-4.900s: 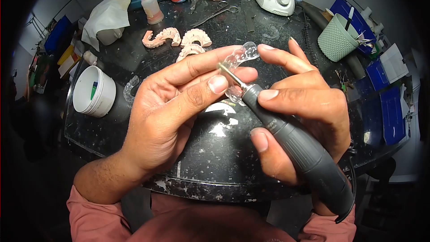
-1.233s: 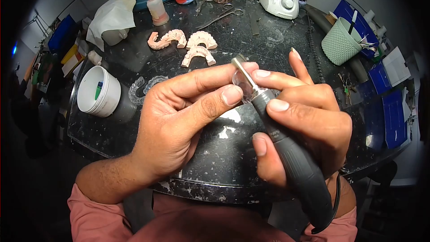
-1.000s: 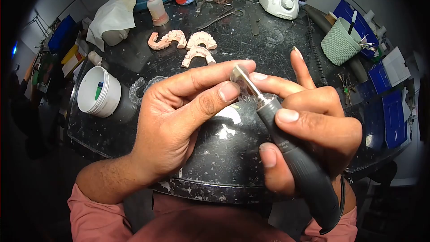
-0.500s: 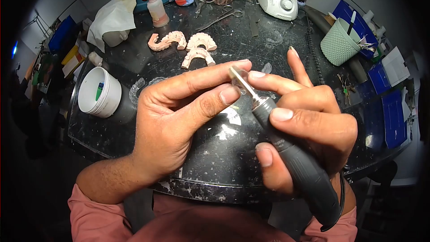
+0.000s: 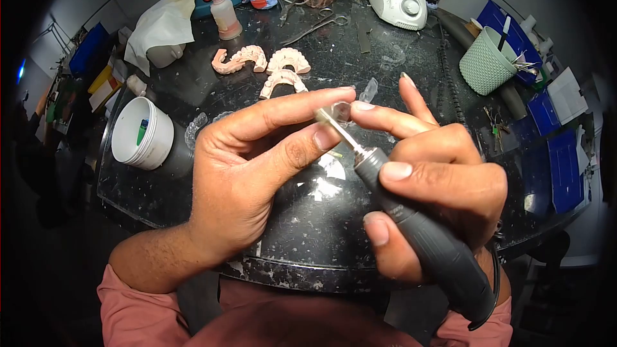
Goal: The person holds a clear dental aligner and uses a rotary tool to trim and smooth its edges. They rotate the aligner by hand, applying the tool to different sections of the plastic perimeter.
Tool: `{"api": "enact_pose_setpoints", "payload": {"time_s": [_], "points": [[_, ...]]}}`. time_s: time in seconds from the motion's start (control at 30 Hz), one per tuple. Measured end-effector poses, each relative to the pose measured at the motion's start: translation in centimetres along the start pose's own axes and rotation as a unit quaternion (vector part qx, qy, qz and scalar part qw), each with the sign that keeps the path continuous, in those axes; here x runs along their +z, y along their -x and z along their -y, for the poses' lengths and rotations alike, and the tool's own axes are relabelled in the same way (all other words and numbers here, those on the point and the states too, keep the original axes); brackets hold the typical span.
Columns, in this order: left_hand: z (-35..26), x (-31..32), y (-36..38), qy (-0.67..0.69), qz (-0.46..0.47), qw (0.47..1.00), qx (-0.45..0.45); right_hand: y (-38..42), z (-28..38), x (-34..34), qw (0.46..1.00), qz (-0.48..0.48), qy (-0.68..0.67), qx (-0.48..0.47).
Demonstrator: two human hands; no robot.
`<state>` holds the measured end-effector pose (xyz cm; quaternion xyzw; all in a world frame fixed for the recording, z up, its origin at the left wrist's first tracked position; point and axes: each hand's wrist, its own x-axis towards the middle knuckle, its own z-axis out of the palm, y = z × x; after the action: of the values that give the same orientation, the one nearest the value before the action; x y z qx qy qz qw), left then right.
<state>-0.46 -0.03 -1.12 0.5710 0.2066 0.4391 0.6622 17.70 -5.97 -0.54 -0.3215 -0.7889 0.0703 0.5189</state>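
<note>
Left hand (image 5: pixel 241 167) pinches a clear dental tray (image 5: pixel 342 110) above the tabletop (image 5: pixel 308 238), seemingly to steady it at the bit (image 5: pixel 343 132). Right hand (image 5: pixel 453 183) grips the handpiece (image 5: pixel 429 238) near its neck, likely for control.

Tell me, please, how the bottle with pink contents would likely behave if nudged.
The bottle looks tall and narrow, so a push high up might tip it. The pink contents low down probably steady it slightly. Its rounded body could roll once fallen.
</note>
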Motion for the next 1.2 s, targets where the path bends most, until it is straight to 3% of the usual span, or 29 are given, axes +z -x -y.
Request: {"api": "enact_pose_setpoints", "payload": {"time_s": [0.1, 0.3, 0.4, 0.47, 0.6, 0.83, 1.0, 1.2], "points": [[0.1, 0.0, 0.0, 0.002, -0.01, 1.0, 0.005, -0.4, 0.6, -0.2, 0.998, 0.011, 0.05, 0.02], [0.2, -0.1, -0.2, 0.033, -0.004, 0.999, 0.009, -0.2, 0.3, -0.2, 1.0, 0.009, 0.009, 0.015], [0.6, -0.1, -0.3, -0.03, -0.03, 0.996, 0.072, -0.5, 0.8, -0.3, 0.999, 0.023, 0.022, 0.028], [0.9, -0.9, -0.6, -0.241, -0.006, 0.947, 0.214, -0.5, 0.9, -0.3, 0.999, 0.03, 0.027, 0.03], [1.1, -1.4, -0.9, -0.283, 0.029, 0.908, 0.309, -0.6, 0.7, -0.5, 0.999, 0.022, 0.022, 0.02], [0.7, -0.8, -0.5, -0.252, -0.002, 0.932, 0.259, -0.2, 0.5, -0.4, 0.999, -0.012, -0.019, 0.026], [0.5, -0.8, -0.6, -0.262, 0.007, 0.93, 0.257, -0.4, 0.6, -0.5, 0.999, 0.036, 0.015, 0.015], [0.5, -0.7, -0.3, -0.252, -0.021, 0.942, 0.221, -0.3, 0.7, -0.3, 0.999, 0.026, 0.016, 0.041]]}}
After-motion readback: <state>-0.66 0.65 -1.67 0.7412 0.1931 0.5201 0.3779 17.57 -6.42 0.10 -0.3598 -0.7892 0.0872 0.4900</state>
